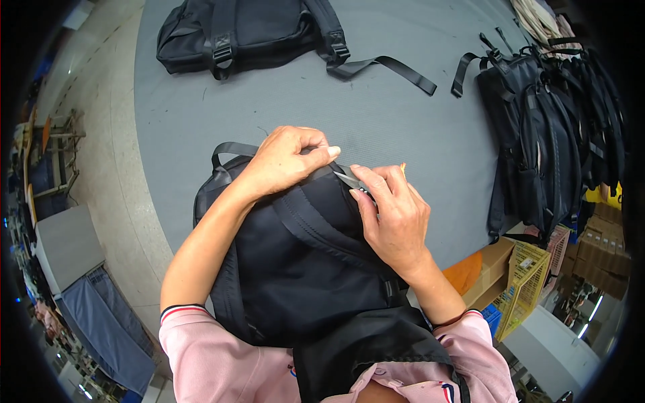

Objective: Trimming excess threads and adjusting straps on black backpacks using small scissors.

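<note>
A black backpack (289,269) lies in front of me at the table's near side, its lower part against my body. With fingers and thumb pinched together, my left hand (295,156) grips the far edge of the bag near its top. Thread snips (345,178) are held in my right hand (396,215), between thumb and fingers. Their pointed metal blades aim left at the bag's edge, just beside my left thumb. Whether a thread lies between the blades is too small to tell. A webbing loop (232,149) stands up at the bag's far left.
Another black backpack (265,40) lies across the grey table (181,134), a loose strap trailing right. Several black backpacks (537,134) are piled at the right edge. Below them stand a yellow crate (524,275) and a cardboard box (490,269). A cloth-draped seat (101,322) is at left.
</note>
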The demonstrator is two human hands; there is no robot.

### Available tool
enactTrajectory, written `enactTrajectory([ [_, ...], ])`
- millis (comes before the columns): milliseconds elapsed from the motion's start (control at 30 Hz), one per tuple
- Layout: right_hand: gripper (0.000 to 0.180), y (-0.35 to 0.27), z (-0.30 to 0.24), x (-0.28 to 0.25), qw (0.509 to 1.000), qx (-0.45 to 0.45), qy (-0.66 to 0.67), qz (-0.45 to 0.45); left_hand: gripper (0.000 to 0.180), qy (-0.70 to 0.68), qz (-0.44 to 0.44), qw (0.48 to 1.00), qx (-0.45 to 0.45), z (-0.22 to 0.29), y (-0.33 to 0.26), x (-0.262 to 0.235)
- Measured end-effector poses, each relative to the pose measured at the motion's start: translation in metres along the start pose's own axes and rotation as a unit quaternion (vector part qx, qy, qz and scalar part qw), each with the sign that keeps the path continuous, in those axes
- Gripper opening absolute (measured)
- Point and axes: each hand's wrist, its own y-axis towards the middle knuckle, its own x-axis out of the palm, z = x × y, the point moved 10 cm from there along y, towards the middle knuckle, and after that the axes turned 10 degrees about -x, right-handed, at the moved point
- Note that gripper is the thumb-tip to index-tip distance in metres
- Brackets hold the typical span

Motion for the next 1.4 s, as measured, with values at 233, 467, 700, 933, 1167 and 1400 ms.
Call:
enactTrajectory([
  [233,0.029,-0.001,0.001,0.001,1.0,0.004,0.003,0.002,0.037,-0.002,0.002,1.0,-0.003,-0.002,0.0,0.0],
  [467,0.029,-0.005,0.012,0.009,0.994,0.062,0.084,0.01,0.034,-0.023,-0.014,0.999,-0.019,-0.003,0.001,0.001],
  [700,0.029,-0.003,0.002,0.008,1.0,-0.001,0.007,0.024,0.035,-0.052,-0.032,0.997,-0.046,-0.006,0.001,0.004],
  [933,0.023,-0.035,0.04,0.077,0.727,0.337,0.599,-0.009,0.03,-0.159,-0.099,0.977,-0.101,-0.023,0.004,0.016],
  [1167,0.025,-0.047,0.03,0.096,0.51,0.378,0.772,-0.02,0.028,-0.182,-0.136,0.969,-0.099,-0.018,0.003,0.022],
  [1400,0.026,-0.031,0.037,0.075,0.718,0.332,0.611,-0.001,0.028,-0.216,-0.131,0.961,-0.114,-0.013,-0.002,0.025],
])
